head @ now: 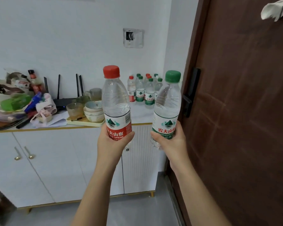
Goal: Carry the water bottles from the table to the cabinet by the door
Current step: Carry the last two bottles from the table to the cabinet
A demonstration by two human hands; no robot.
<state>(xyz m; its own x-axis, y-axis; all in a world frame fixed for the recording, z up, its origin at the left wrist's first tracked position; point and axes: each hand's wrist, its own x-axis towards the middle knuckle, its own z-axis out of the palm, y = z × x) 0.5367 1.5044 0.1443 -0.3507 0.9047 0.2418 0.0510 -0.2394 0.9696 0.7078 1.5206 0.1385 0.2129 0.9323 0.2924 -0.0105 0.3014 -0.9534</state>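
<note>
The left hand grips a red-capped bottle, the right hand a green-capped bottle — beyond them, a bottle cluster already stands on the cabinet; these two remain.

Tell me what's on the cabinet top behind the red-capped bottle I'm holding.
Stacked bowls on a tray to its left, standing water bottles to its right. Anything directly behind it is covered.

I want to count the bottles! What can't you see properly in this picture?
Head view:
- Cabinet-top bottles: back ones hidden behind front ones and the held green-capped bottle; count unclear.
- Bag pile: cut off by left edge.
- Table: out of frame.
- Wall box: inside too small to tell.
</note>
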